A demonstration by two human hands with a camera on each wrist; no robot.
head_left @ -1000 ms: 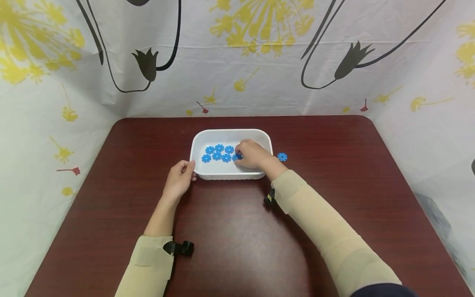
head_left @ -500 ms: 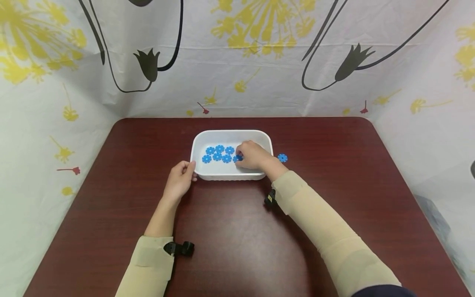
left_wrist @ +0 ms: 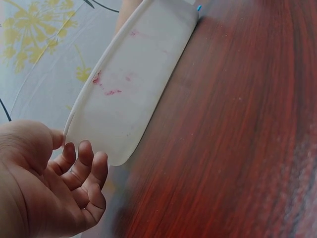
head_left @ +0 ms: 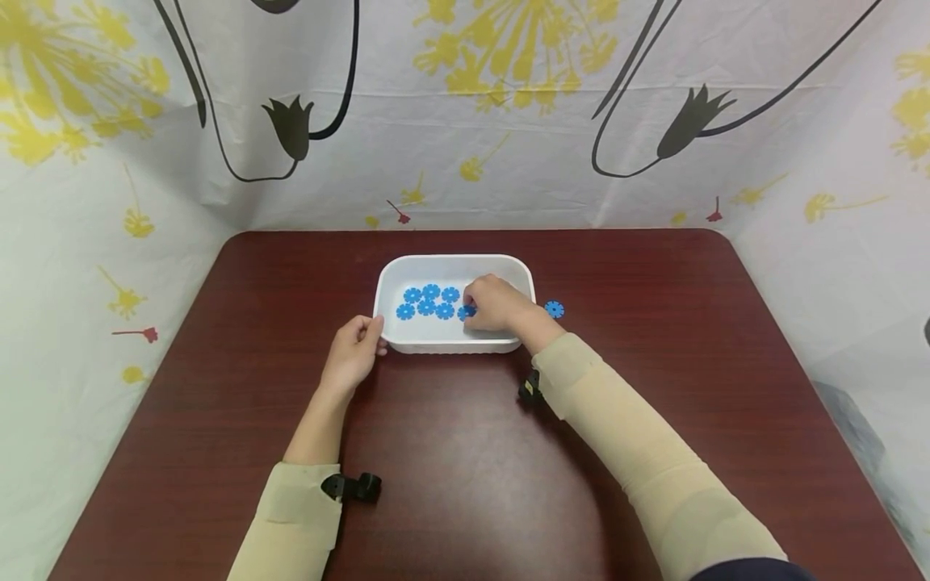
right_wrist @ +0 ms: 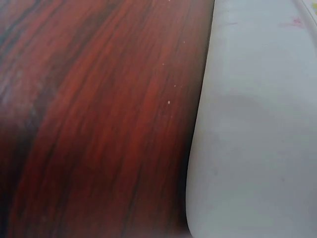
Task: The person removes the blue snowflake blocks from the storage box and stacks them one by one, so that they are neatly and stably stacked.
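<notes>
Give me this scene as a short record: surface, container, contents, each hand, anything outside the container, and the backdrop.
Surface: dark red-brown table
Container: white tray
Contents: seven blue discs visible
Left hand: holds the tray's near left corner
Right hand: inside the tray, fingers around the rightmost disc
Outside: one blue disc, right of the tray
Backdrop: white flower-printed cloth

Blue disc point(head_left: 463, 313) partly covered by right fingers point(head_left: 474, 290), white tray point(right_wrist: 252, 124) cropped in right-wrist view
</notes>
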